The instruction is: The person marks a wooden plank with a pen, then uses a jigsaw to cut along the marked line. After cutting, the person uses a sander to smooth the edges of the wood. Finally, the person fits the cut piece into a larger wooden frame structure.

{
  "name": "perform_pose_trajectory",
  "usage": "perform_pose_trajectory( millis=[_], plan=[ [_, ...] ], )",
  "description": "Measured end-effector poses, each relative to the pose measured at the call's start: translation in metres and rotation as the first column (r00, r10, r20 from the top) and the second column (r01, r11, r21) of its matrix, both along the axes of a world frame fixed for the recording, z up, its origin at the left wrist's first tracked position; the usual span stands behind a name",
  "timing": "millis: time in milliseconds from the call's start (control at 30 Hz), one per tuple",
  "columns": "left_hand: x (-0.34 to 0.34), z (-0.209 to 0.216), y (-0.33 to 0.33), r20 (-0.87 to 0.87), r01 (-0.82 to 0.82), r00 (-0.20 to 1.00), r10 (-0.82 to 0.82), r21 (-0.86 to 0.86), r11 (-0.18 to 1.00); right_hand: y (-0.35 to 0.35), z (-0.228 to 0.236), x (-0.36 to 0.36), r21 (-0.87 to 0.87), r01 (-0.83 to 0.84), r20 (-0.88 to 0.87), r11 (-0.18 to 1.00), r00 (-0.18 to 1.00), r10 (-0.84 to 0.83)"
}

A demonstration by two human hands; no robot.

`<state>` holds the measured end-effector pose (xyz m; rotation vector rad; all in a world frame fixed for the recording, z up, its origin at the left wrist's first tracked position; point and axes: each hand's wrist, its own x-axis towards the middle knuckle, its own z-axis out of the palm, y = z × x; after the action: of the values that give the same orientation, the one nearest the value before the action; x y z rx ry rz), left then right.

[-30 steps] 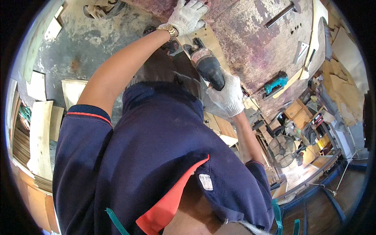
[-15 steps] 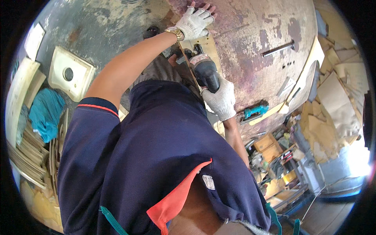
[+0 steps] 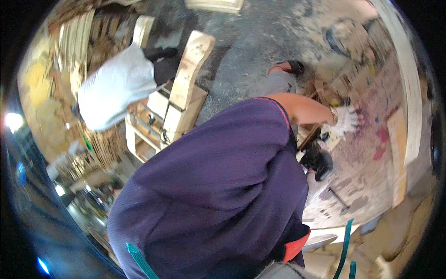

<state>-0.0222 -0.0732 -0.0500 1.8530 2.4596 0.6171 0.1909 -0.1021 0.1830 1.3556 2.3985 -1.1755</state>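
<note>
My left hand, in a white fingertip-free glove with a watch at the wrist, lies open with fingers spread on the stained worktop. Closer to my body, my right hand, gloved too, is closed round a black power tool. The tool's exact kind cannot be made out, and its front end points toward my left hand. Under that end runs a wooden board, largely hidden by the tool and glove. Blur smears the right hand's fingers.
A metal hammer-like tool lies on the worktop. Long pale boards line its right side. To the left, another person in a light shirt bends beside a wooden frame and a shaped wooden piece. Stacked wood stands behind.
My view has swung left, bringing the other person and wooden frame into sight. The left hand stays spread on the worktop; the right keeps hold of the power tool.
</note>
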Motion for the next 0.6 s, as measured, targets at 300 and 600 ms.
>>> perform_pose_trajectory(
  millis=[300, 600],
  plan=[
    [0.001, 0.004, 0.008, -0.053, -0.163, 0.986, 0.159, -0.082, 0.983, 0.044, -0.007, 0.004, -0.208, -0.095, -0.01, 0.973, 0.995, 0.095],
    [0.029, 0.061, -0.084, 0.567, -0.726, 0.625, 0.536, 0.169, 0.667, 0.046, -0.024, 0.002, -0.142, -0.114, -0.052, 0.983, 0.993, 0.108]
  ],
)
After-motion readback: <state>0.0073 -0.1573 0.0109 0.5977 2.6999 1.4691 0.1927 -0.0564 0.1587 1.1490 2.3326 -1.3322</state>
